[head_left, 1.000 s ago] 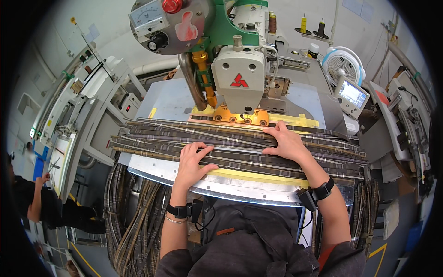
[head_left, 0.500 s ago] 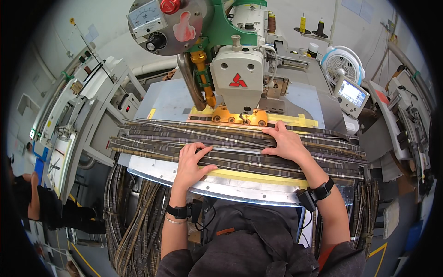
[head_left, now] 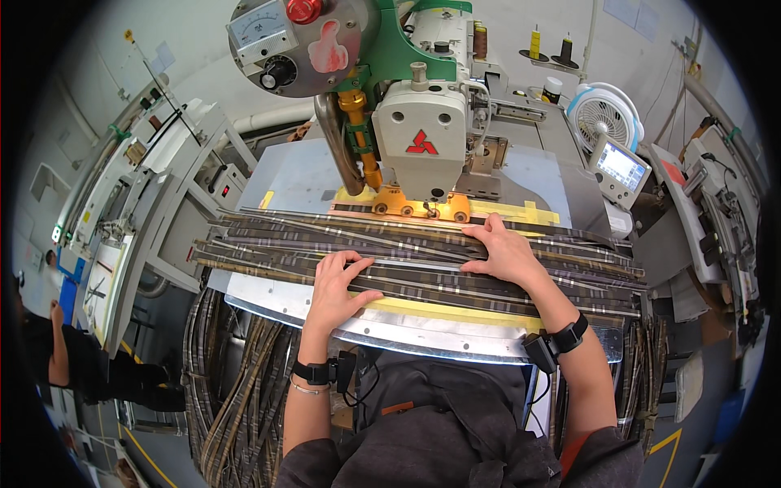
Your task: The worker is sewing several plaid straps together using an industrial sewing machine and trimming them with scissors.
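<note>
A wide bundle of long dark patterned strips (head_left: 277,242), apparently fabric, lies across the sewing machine's bed under its white head (head_left: 421,122). My left hand (head_left: 332,291) rests on the near side of the bundle, its fingers on the strips and its thumb spread toward the yellow-taped edge. Farther right, my right hand (head_left: 503,250) lies across the strips with thumb and forefinger apart. Its fingertips are close to the orange clamp (head_left: 423,208), which sits over the far strips. Neither hand visibly grips a strip, though the undersides of the fingers are hidden.
More strips (head_left: 236,390) hang below the bed's curved metal front edge (head_left: 366,332). A control screen (head_left: 620,169) and a white fan (head_left: 602,118) stand at the right. Past another workbench (head_left: 163,203) on the left is a person in dark clothes (head_left: 89,366).
Both my hands stay in place on the strips. At the far left, the other person's raised hand has shifted slightly.
</note>
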A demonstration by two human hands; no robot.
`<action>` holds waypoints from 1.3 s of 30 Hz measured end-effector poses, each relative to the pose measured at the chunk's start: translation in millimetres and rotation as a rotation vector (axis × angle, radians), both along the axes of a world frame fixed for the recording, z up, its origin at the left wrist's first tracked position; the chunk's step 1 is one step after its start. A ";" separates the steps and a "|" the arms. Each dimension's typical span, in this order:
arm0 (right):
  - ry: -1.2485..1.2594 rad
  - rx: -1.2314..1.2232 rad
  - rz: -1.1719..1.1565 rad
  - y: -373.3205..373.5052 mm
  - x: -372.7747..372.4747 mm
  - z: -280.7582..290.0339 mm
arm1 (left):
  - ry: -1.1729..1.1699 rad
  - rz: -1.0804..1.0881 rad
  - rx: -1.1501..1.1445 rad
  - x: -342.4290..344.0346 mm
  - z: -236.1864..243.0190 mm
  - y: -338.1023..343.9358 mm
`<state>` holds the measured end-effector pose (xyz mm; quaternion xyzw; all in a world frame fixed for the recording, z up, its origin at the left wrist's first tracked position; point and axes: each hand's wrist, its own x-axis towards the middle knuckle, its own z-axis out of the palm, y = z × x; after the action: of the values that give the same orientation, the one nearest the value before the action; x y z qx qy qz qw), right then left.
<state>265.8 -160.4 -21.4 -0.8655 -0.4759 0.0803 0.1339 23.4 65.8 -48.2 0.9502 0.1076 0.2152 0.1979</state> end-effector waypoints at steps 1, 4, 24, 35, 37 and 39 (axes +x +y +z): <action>0.000 0.002 0.002 0.1 -0.1 -0.1 | 0.002 -0.001 -0.003 0.0 0.1 0.4; -0.008 0.014 0.009 -0.5 1.5 -3.8 | 0.003 0.002 0.001 0.5 1.1 0.0; -0.016 0.041 0.019 1.2 1.6 -7.1 | 0.024 -0.030 0.003 0.1 7.3 2.3; 0.027 -0.002 0.014 0.9 -0.4 -1.2 | 0.135 -0.159 0.215 47.0 21.1 46.4; 0.029 -0.002 0.016 1.8 0.7 -2.3 | 0.215 -0.174 0.259 51.4 11.7 53.9; 0.031 -0.005 0.016 1.5 2.0 -4.0 | 0.220 -0.177 0.252 53.1 8.2 57.1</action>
<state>267.9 -158.8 -25.4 -0.8606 -0.4806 0.0959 0.1384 76.5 123.0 -39.9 0.9910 0.0169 0.1038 0.0825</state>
